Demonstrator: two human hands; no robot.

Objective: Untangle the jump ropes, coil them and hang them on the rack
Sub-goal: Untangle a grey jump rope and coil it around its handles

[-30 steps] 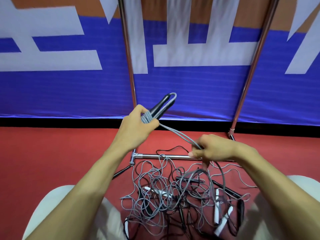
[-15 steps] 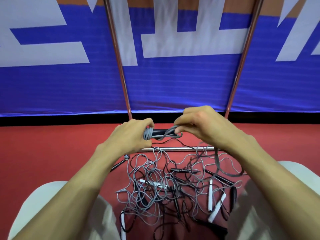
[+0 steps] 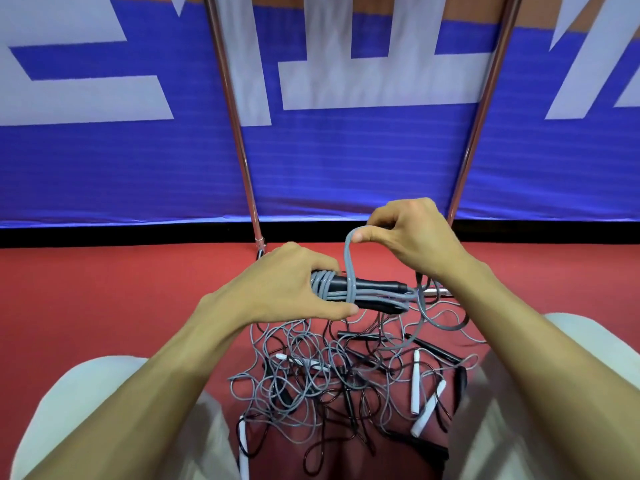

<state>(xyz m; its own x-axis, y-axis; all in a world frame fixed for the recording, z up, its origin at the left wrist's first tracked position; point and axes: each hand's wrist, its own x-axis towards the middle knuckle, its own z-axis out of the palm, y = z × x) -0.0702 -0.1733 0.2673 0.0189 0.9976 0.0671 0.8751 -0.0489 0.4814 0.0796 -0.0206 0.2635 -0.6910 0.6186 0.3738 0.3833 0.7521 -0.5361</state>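
My left hand (image 3: 294, 289) grips a bundle of two black handles (image 3: 374, 285) lying sideways, with grey rope (image 3: 323, 289) wound around their left end. Above the bundle, my right hand (image 3: 412, 237) pinches a loop of that grey rope (image 3: 349, 258), which runs down and around the handles. Below, on the red floor, lies a tangled pile of grey and black jump ropes (image 3: 329, 379) with white handles (image 3: 415, 382) and black handles (image 3: 433, 348). The metal rack's two uprights (image 3: 235, 126) (image 3: 481, 112) rise behind my hands.
A blue and white banner (image 3: 346, 161) covers the wall behind the rack. The rack's low crossbar (image 3: 438, 292) lies on the red floor (image 3: 104, 306) just behind the pile. My knees in light trousers (image 3: 104, 403) frame the pile on both sides.
The handle bundle has turned from upright to sideways. My right hand has moved from low right up over the bundle, then lifted a loop of grey rope above it.
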